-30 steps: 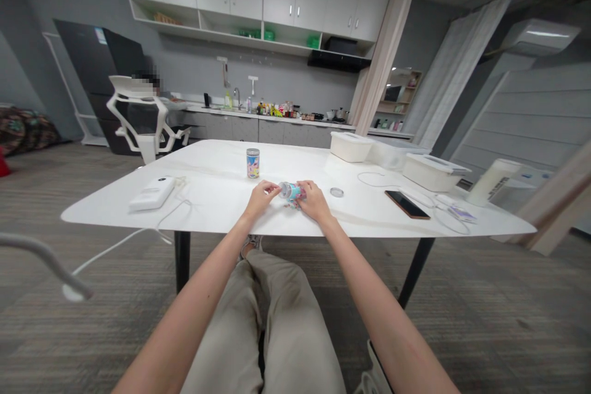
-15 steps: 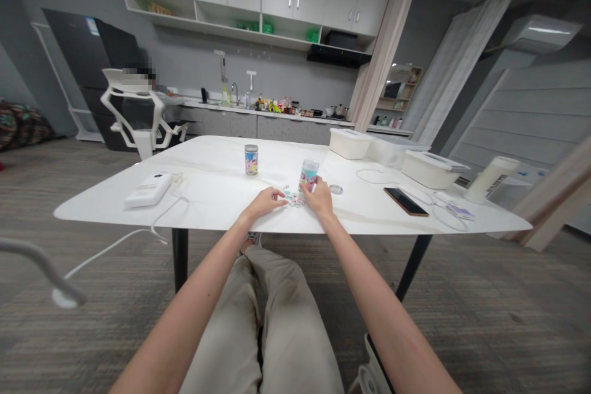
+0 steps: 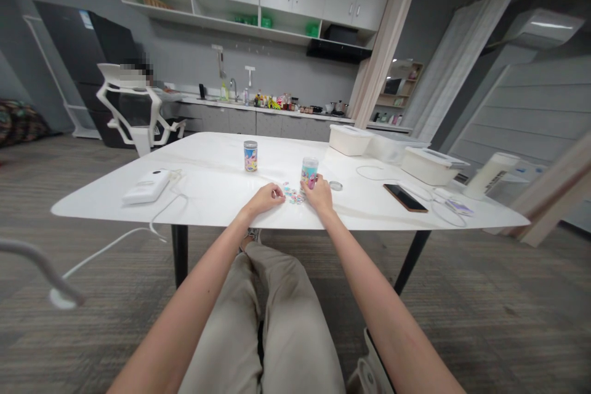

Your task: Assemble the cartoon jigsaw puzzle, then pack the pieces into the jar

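My right hand is wrapped round an upright clear jar with a colourful printed label and no lid on top. Just left of it, small coloured flat pieces lie scattered on the table. By the left edge of these pieces, my left hand rests low with curled fingers, thumb and fingertips close together. Whatever it may pinch is too small to make out. A round silver lid lies flat right of my right hand. Farther back stands a second printed jar with its silver lid on.
On the white table, a white power bank with a cable lies left. A phone, cables, plastic boxes and a white bottle stand or lie right. A person sits on a white chair beyond.
My left hand's fingers have curled in and drawn slightly away from the pieces. The right hand still holds the jar in nearly the same place. The view has shifted slightly.
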Demonstrator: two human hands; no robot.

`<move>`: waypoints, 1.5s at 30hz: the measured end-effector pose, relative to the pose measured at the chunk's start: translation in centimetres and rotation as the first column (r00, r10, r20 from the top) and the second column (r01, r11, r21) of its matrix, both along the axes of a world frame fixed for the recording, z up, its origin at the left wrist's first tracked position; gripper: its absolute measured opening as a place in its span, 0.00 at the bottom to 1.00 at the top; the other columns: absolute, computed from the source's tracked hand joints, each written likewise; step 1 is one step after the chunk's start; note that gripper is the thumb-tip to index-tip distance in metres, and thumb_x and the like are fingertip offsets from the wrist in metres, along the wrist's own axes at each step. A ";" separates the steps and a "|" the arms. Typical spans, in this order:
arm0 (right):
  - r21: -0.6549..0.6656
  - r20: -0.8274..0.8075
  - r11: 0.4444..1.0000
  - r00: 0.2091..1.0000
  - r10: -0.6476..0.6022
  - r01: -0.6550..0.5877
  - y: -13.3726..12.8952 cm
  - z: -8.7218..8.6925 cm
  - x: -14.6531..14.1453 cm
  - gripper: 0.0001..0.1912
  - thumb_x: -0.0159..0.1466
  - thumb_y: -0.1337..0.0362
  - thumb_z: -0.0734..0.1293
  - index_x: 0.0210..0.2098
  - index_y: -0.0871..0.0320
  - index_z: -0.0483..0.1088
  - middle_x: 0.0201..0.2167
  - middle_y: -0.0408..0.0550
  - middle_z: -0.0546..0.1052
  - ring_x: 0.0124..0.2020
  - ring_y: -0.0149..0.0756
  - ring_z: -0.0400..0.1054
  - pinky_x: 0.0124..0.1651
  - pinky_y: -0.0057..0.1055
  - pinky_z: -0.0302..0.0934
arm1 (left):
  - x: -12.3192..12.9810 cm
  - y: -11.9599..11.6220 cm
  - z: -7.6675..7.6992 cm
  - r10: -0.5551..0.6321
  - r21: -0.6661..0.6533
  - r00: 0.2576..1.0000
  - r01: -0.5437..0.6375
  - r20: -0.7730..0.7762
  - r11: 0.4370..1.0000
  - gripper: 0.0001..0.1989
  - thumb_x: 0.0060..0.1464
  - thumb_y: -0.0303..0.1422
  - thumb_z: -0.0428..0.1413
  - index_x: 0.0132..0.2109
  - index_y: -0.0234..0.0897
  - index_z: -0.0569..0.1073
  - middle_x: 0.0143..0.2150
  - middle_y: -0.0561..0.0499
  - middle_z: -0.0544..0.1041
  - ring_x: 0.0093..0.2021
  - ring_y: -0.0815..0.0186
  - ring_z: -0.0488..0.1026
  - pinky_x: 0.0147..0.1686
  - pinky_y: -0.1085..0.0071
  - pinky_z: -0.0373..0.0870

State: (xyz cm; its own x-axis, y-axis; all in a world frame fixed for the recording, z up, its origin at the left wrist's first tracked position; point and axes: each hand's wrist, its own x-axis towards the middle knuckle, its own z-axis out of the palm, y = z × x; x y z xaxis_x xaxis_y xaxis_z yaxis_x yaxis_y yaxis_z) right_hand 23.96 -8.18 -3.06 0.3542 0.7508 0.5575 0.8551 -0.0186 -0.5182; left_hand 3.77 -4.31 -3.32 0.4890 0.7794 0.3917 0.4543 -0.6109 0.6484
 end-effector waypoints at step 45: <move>0.043 0.206 0.975 0.957 0.203 -0.216 0.0 -0.1 -0.3 0.25 0.61 0.60 0.67 0.56 0.62 0.63 0.50 0.59 0.72 0.51 0.49 0.65 0.52 0.42 0.60 | -0.1 -0.5 0.8 0.141 0.374 0.945 -0.251 0.297 0.893 0.08 0.58 0.28 0.49 0.45 0.37 0.69 0.43 0.45 0.74 0.43 0.63 0.73 0.38 0.68 0.72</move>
State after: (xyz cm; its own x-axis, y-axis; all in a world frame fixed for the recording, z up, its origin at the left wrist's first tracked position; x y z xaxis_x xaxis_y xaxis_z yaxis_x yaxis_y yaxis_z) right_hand 23.65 -8.17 -3.16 0.0697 0.7567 0.6500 0.9222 0.1996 -0.3313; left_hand 3.69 -4.77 -2.56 0.1832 0.5977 0.7805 0.4450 -0.7584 0.4763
